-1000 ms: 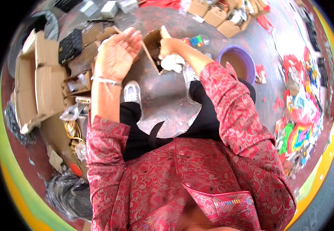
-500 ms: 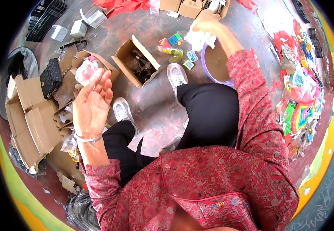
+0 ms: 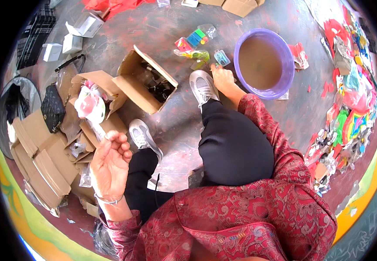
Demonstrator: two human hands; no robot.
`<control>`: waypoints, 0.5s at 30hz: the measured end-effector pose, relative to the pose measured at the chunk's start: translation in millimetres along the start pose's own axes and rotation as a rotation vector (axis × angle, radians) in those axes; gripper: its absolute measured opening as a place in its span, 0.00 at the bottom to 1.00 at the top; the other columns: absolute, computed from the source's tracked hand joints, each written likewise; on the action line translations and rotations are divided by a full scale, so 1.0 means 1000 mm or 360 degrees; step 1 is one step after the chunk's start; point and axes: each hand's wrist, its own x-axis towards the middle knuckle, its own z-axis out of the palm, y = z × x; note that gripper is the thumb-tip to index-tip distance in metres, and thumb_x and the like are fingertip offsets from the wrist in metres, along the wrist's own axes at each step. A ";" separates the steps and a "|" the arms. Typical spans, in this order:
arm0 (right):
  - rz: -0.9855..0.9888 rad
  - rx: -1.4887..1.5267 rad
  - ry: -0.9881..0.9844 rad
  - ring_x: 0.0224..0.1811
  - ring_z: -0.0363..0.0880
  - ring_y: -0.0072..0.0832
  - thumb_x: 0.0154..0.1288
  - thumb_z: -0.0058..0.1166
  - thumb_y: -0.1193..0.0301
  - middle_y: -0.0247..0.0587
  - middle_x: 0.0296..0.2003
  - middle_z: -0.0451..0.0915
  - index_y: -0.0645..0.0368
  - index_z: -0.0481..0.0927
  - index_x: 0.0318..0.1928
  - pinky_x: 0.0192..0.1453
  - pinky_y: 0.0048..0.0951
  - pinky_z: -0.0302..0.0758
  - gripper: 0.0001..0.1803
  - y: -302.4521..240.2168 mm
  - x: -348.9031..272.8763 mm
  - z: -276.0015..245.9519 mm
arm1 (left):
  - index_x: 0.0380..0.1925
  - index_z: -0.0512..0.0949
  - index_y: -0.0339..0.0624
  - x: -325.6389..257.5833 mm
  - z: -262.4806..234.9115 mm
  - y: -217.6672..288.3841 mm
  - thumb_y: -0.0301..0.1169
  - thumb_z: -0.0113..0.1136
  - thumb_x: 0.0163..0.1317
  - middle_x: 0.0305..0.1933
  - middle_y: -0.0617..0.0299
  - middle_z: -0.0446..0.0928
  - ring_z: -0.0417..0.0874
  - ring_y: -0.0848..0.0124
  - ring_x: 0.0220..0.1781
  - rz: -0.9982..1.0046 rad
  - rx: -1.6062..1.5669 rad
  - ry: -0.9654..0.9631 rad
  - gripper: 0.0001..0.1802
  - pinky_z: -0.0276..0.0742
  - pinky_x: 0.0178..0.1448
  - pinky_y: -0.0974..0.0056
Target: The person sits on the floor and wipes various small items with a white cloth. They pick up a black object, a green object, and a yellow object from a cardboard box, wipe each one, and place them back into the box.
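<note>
Black bag: a quilted handbag lies at the far left, among flattened cardboard.
Pink-and-white thing: a glossy rounded item sits in a carton, to the right of the bag.
Left hand: the left hand is raised near the carton, palm up, fingers loosely curled, gripping nothing that shows.
Box: a cardboard box with raised flaps and dark contents stands farther off, between the hands.
Packets: small bright packets lie far from the body, past a yellow-green one.
Blue packet: the small blue packet lies just beyond the right hand's fingertips, left of the basin.
Right hand: the right hand reaches down by the right shoe; whether it grips anything, I cannot tell.
Basin: a purple basin of murky brown liquid stands just right of that hand.
Scraps: a multicoloured heap runs along the right.
</note>
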 end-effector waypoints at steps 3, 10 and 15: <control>0.0026 0.0015 0.0059 0.29 0.80 0.38 0.53 0.49 0.72 0.49 0.37 0.71 0.58 0.68 0.41 0.29 0.34 0.78 0.13 0.001 0.003 0.000 | 0.41 0.70 0.35 0.006 -0.001 -0.005 0.31 0.50 0.59 0.40 0.56 0.71 0.70 0.70 0.38 -0.0019 0.0034 0.0011 0.13 0.67 0.42 0.69; 0.0267 0.0098 0.0014 0.33 0.79 0.42 0.51 0.53 0.72 0.48 0.41 0.69 0.54 0.67 0.46 0.32 0.38 0.77 0.19 0.001 0.005 0.012 | 0.42 0.67 0.34 0.015 0.005 -0.011 0.29 0.49 0.60 0.40 0.56 0.69 0.71 0.69 0.39 -0.0070 0.0039 0.0007 0.12 0.73 0.42 0.69; 0.0714 0.1138 0.0126 0.36 0.78 0.43 0.48 0.52 0.75 0.53 0.35 0.77 0.61 0.76 0.40 0.45 0.39 0.74 0.15 0.004 -0.001 -0.022 | 0.42 0.68 0.35 0.012 0.007 -0.014 0.29 0.49 0.60 0.39 0.56 0.70 0.71 0.69 0.38 -0.0069 0.0047 0.0019 0.12 0.73 0.42 0.69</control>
